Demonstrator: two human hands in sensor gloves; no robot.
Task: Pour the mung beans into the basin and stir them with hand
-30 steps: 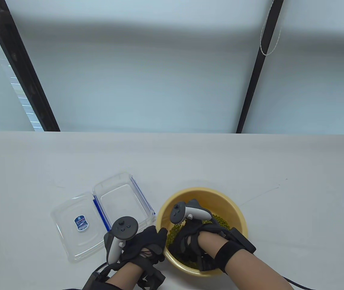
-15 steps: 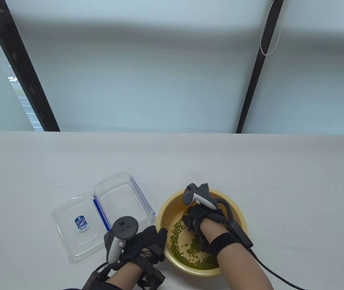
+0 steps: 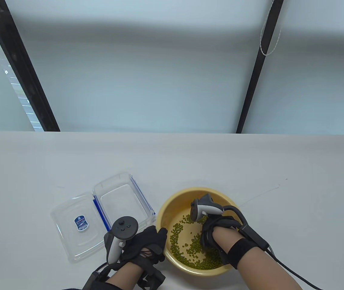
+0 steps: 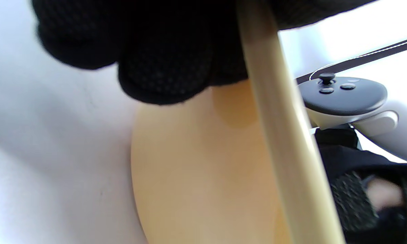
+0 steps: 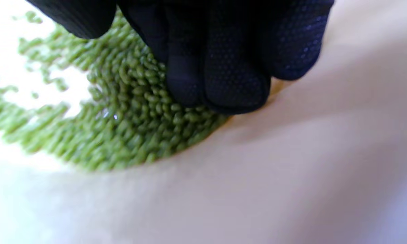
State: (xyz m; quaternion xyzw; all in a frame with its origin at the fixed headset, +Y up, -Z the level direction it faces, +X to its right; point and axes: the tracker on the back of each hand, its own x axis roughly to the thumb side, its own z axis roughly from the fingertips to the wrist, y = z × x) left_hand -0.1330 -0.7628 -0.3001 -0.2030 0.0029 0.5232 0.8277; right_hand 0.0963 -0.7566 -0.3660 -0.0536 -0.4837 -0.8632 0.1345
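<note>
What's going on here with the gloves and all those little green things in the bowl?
A person in sensor gloves is stirring mung beans by hand. The right hand is down inside the yellow basin, its fingertips in the beans. The left hand grips the basin's rim to steady it. The clear plastic box beside the basin is empty, with its lid lying next to it, so the pouring is done.

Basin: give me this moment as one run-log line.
stage: stirring | mung beans: in basin | right hand: fingers in beans | left hand: grips basin rim | clear container: empty, open, left of basin
</note>
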